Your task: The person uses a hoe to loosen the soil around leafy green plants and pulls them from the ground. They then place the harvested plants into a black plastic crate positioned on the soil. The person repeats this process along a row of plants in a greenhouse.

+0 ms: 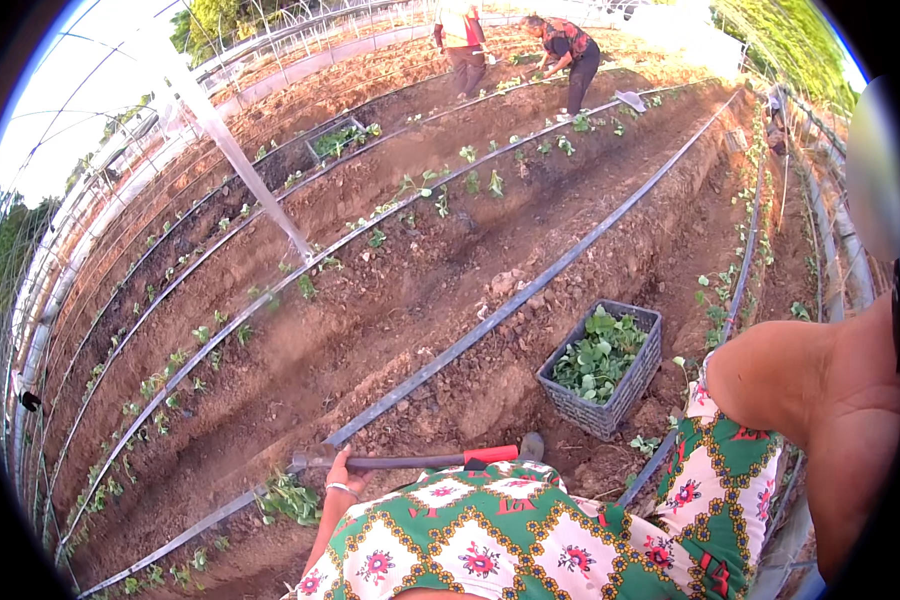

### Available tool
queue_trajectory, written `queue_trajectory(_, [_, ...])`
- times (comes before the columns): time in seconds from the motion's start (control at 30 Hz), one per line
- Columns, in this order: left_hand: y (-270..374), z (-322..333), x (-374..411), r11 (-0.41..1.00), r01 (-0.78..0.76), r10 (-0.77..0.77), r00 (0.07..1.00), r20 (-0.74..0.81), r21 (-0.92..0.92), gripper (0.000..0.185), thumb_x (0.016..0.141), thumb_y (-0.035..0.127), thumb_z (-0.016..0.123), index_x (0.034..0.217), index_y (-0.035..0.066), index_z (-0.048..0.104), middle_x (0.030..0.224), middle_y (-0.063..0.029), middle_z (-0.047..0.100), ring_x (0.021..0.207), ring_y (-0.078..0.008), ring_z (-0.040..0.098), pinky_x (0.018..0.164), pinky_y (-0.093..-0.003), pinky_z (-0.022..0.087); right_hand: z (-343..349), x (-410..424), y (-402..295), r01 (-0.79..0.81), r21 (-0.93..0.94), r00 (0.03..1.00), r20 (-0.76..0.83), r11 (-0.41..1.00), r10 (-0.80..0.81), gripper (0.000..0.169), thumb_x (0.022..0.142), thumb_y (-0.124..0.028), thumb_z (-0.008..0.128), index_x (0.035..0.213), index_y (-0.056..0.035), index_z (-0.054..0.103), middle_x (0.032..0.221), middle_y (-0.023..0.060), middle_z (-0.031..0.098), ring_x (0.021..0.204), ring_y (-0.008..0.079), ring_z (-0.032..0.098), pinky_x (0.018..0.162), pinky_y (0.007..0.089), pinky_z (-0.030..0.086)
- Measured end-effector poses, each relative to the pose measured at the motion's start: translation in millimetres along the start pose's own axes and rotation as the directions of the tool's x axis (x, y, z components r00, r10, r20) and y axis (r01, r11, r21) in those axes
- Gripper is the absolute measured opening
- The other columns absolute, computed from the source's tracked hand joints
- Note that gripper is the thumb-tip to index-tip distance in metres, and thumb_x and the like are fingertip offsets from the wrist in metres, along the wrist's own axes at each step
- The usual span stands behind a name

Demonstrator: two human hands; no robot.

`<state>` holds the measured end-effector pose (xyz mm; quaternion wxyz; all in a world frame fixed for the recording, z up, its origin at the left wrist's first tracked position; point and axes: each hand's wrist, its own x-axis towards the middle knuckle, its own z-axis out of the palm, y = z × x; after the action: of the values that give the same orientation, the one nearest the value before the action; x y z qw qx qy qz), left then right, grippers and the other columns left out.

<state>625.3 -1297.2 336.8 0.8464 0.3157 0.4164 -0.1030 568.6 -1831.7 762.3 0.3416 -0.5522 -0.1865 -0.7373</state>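
My left hand (349, 472), with a pale band at the wrist, holds a short-handled tool (412, 461) close to its metal head. The tool's dark shaft ends in a red grip, lying level just beyond my patterned clothing. A bunch of green seedlings (291, 498) rests on the soil left of that hand, beside a flat grey irrigation tape (487, 322). My right arm is bent up at the right edge with a black band on it; the hand itself is out of view. Before me stands a grey plastic crate (630, 401) filled with leafy seedlings (600, 352).
Raised soil beds with planted seedlings (420, 184) and several tapes run across the greenhouse. Another seedling crate (337, 140) stands farther off. Two people work there, one standing (461, 45), one bending (570, 56). A pale slanting post (240, 157) and metal hoops rise at left.
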Motion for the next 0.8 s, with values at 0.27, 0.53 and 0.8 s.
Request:
queue_trajectory(0.27, [-21, -18, 26, 0.991, 0.024, -0.043, 0.989, 0.14, 0.134, 0.015, 0.08, 0.023, 0.053, 0.08, 0.009, 0.049, 0.08, -0.0109, 0.057, 0.084, -0.0328, 0.057, 0.072, -0.0608, 0.039, -32, 23, -6, 0.023, -0.05, 0.999, -0.028, 0.998, -0.025, 0.057, 0.075, -0.038, 0.052, 0.114, 0.0025, 0.041, 0.098, 0.019, 0.054, 0.085, 0.0246, 0.055, 0.067, 0.0267, 0.046])
queue_trajectory(0.53, [-30, 39, -16, 0.974, -0.011, -0.005, 0.997, 0.071, 0.227, 0.015, 0.079, 0.022, 0.054, 0.077, 0.008, 0.05, 0.075, -0.0114, 0.056, 0.08, -0.0335, 0.057, 0.075, -0.0589, 0.041, -26, -9, -39, 0.069, -0.066, 0.997, 0.03, 0.995, -0.067, 0.051, 0.077, -0.034, 0.051, 0.112, 0.0024, 0.043, 0.096, 0.0176, 0.055, 0.083, 0.0232, 0.055, 0.067, 0.0264, 0.046])
queue_trajectory(0.8, [-31, 19, 19, 0.987, 0.068, -0.081, 0.993, 0.085, 0.143, 0.013, 0.078, 0.021, 0.057, 0.076, 0.009, 0.051, 0.073, -0.0059, 0.055, 0.082, -0.0331, 0.057, 0.079, -0.0578, 0.038, -15, 36, -24, 0.076, -0.058, 0.997, 0.006, 0.995, -0.076, 0.045, 0.078, -0.03, 0.05, 0.109, 0.0023, 0.045, 0.094, 0.0162, 0.056, 0.081, 0.0218, 0.056, 0.067, 0.0261, 0.046])
